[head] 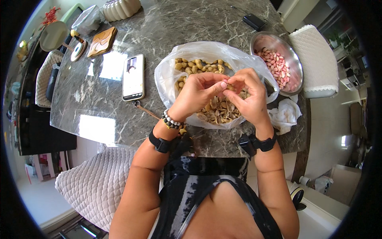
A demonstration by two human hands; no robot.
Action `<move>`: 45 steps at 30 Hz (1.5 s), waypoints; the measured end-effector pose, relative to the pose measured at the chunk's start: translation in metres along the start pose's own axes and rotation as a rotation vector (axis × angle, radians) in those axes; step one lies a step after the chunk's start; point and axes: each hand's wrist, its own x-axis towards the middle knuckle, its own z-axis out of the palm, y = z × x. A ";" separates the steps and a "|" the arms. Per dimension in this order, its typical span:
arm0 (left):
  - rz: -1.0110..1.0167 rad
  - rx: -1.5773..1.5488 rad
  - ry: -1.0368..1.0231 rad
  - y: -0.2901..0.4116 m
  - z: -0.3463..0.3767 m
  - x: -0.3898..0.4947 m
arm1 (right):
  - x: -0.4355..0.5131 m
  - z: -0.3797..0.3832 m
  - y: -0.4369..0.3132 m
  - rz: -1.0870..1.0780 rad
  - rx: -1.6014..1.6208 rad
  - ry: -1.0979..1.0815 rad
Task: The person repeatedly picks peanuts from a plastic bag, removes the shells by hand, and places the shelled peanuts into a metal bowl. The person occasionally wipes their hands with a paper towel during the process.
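Note:
My left hand [203, 89] and my right hand [249, 94] meet above a white plastic bag [163, 74]. Between their fingertips is a peanut [230, 87] in a brown shell, with a bit of pink kernel showing at its upper left end. The fingers hide most of it. Beneath my hands the bag lies spread, with whole unshelled peanuts [195, 67] at the back and split, empty shells [219, 112] towards me. Right of the bag, partly behind its edge, a stainless steel bowl [300, 71] contains pink shelled kernels [277, 67].
A smartphone [133, 77] with a lit screen lies left of the bag on the marble table [170, 27]. Crumpled tissue [286, 115] sits beside my right wrist. Farther off are a black device [253, 21], a wavy brown coaster [102, 41] and a ribbed pot [121, 9].

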 end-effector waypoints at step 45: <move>-0.175 -0.245 0.082 0.006 0.004 -0.004 | -0.003 0.009 0.011 0.067 0.290 -0.013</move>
